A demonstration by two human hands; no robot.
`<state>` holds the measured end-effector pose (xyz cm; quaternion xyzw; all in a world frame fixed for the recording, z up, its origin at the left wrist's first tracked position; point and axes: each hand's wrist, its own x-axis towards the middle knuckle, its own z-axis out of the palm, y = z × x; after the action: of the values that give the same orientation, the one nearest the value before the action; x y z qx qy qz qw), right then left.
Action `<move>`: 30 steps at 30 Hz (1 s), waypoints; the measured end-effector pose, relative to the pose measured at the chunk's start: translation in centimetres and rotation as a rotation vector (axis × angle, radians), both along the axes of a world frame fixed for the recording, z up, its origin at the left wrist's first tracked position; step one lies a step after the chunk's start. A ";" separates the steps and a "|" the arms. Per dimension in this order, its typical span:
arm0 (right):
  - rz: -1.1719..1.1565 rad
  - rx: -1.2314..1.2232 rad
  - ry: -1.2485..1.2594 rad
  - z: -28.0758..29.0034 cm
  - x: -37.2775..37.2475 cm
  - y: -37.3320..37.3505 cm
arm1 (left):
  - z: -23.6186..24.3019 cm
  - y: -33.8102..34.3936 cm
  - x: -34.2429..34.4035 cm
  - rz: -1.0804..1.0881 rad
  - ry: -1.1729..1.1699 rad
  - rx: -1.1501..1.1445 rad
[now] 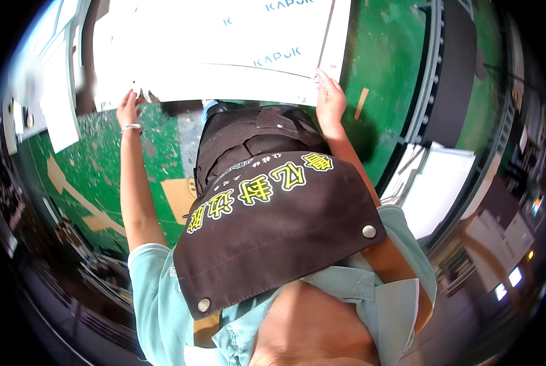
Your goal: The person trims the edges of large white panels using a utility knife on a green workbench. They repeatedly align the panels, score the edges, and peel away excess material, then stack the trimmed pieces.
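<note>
A large white panel (187,36) with blue printing lies ahead of me, washed out by bright light. Thin dark lines run along its near and right sides, like the edges of one sheet on another. My right hand (330,102) is closed at the near right corner, fingertips on the sheet's edge. By the near left corner is my left hand (128,112), with a bracelet on the wrist. Its fingers are slightly bent and apart, next to the panel's edge; glare hides whether they touch it.
Beneath is a scuffed green floor (383,55) with tan tape pieces and a cardboard piece (178,194). A metal rail with rollers (431,73) runs along the right, beside a dark belt (453,73). White boards (437,189) lean there; another white sheet (62,119) stands left.
</note>
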<state>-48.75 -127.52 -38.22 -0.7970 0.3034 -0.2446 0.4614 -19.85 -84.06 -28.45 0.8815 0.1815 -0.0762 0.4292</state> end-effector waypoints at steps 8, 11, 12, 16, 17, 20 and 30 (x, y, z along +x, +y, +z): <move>-0.309 -0.394 0.090 4.2 8.1 14.5 | 5.1 11.2 15.0 -0.298 0.047 -0.096; -0.390 -0.442 0.118 12.9 14.1 15.3 | 9.9 12.5 21.9 -0.420 0.161 -0.056; -0.395 -0.476 0.092 14.8 15.0 11.8 | 12.1 8.5 21.8 -0.378 0.154 -0.075; -0.483 -0.418 0.087 11.0 15.7 13.9 | 11.5 8.0 24.7 -0.424 0.188 -0.209; -0.503 -0.383 0.100 9.2 15.4 14.5 | 10.0 7.9 24.5 -0.468 0.211 -0.157; -0.541 -0.326 0.038 8.3 13.2 13.5 | 11.3 5.0 21.3 -0.574 0.234 -0.073; -0.438 -0.195 0.096 15.5 17.9 27.7 | 13.5 5.3 20.3 -0.636 0.329 -0.086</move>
<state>-30.89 -99.77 -22.73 -0.7636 0.4657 -0.3289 0.3031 0.41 -78.76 -14.93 0.8509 -0.0385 -0.3544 0.3858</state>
